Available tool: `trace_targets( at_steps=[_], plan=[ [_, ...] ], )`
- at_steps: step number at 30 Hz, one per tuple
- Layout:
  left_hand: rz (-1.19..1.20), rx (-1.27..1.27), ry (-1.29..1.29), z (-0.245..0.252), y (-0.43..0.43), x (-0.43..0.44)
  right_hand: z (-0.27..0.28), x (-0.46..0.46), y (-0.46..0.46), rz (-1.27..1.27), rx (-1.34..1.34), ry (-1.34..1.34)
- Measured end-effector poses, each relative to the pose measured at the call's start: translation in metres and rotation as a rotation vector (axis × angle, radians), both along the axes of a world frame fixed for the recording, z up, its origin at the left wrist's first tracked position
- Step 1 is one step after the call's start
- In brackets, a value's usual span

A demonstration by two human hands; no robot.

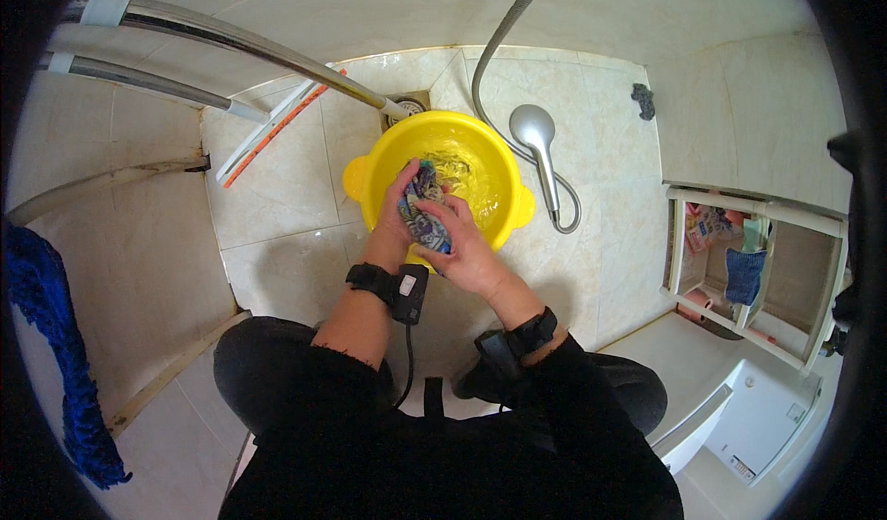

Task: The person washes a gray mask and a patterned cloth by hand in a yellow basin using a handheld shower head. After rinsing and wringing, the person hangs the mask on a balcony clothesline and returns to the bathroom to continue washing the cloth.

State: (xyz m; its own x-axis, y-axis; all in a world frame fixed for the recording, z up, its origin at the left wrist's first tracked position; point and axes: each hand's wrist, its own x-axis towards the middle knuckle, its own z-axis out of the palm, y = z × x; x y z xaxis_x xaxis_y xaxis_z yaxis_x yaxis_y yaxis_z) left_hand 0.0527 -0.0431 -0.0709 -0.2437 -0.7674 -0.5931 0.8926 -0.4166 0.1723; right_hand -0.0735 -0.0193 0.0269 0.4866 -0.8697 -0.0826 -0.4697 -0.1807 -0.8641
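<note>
Both my hands are over the near side of a yellow plastic basin (512,173), which has a rounded lug on each side and shallow, rippled water inside. Between them is a patterned article (424,216), printed in blue, grey, black and white. It looks like bunched fabric, but its exact kind is unclear. My left hand (396,209) grips its left side, thumb pointing up along it. My right hand (466,251) holds it from the right, fingers across its front. Black straps with small devices circle both wrists.
Right of the basin lies a silver shower head (533,132) with its grey hose (478,76) looping around it. A floor squeegee (277,128) and metal poles (263,45) stand left, near a floor drain (409,106). A shelf rack (755,208) holding a blue cloth (745,276) is at right.
</note>
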Motion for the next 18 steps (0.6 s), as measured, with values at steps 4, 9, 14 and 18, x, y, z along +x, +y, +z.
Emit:
trace_targets(
  at_steps=[4,9,14,18],
  plan=[
    [-0.007,-0.032,0.173,0.054,-0.002,-0.003,0.007,0.002,-0.001,0.023,-0.055,0.159],
    [0.089,0.054,-0.200,0.008,-0.004,-0.016,0.005,0.010,-0.025,0.096,-0.134,0.490],
    [0.056,0.156,-1.038,0.000,-0.005,-0.037,-0.027,-0.010,-0.073,-0.127,0.241,0.513],
    [-0.199,0.140,-1.568,0.014,0.004,-0.013,-0.027,-0.027,-0.083,-0.253,0.374,0.737]
  ],
)
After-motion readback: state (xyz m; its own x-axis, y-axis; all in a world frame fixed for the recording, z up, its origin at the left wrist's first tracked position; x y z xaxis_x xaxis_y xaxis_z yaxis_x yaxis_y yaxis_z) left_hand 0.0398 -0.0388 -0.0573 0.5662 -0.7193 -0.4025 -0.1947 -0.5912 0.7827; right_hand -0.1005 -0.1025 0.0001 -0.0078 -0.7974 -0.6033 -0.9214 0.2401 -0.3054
